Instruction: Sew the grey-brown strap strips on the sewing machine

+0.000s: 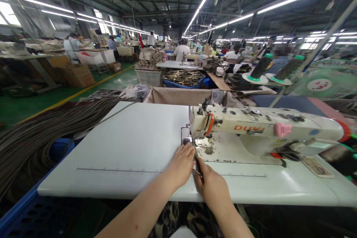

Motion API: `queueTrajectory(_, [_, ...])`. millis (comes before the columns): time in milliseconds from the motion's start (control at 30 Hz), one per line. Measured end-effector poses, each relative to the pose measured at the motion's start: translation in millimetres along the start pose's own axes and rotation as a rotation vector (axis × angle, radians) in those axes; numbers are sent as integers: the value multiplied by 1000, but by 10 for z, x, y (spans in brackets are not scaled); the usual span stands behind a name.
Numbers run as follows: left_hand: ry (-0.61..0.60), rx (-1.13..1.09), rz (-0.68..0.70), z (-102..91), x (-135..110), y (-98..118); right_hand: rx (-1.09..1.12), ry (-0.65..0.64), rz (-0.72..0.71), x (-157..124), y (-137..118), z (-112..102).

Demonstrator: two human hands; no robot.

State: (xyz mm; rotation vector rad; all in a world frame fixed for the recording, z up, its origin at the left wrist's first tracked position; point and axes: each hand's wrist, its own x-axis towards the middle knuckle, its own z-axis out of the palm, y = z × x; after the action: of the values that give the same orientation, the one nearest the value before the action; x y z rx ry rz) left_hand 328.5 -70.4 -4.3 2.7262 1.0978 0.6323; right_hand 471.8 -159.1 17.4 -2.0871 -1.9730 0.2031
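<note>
Just in front of the sewing machine's (223, 122) needle area, my left hand (181, 165) rests with its fingers close together, pressing on a narrow dark strip (199, 167). To its right, my right hand (213, 186) grips the same strip between thumb and fingers, nearer the table's front edge. A small shiny piece (197, 173) shows between the two hands; its kind cannot be made out. The strip's far end is hidden by my fingers and the machine head. Both hands lie low on the white sewing table (134, 137), which has a printed ruler line.
Long dark cords (69, 115) hang in a bundle at the left, one reaching over the table. A blue crate (25, 208) stands below them. Thread cones (259, 68) and a green fan (320, 81) are at the right. A cloth-lined bin (178, 96) sits behind; several people work farther back.
</note>
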Motion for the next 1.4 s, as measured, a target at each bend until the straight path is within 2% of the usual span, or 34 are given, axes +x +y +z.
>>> queueTrajectory(133, [68,15,29,42,-20,3,128,35,48,23,165,-83])
queueTrajectory(267, [117,81,43,105,-68,32,66,157,178,89,416,-125])
queueTrajectory(367, [136,140,44,150,-73,54,25,210,216,107,518,-94])
queueTrajectory(533, [158,172,63,180,-70,32,-18,232,137,59,498,-27])
queueTrajectory(700, [176,164,47,187,-68,34,-12,238,118,40,493,-19])
queueTrajectory(1100, [112,177,50,150,-68,37,-26,206,98,50,514,-42])
queueTrajectory(1400, [82,173,32,130,-62,36,-53,274,63,75,575,31])
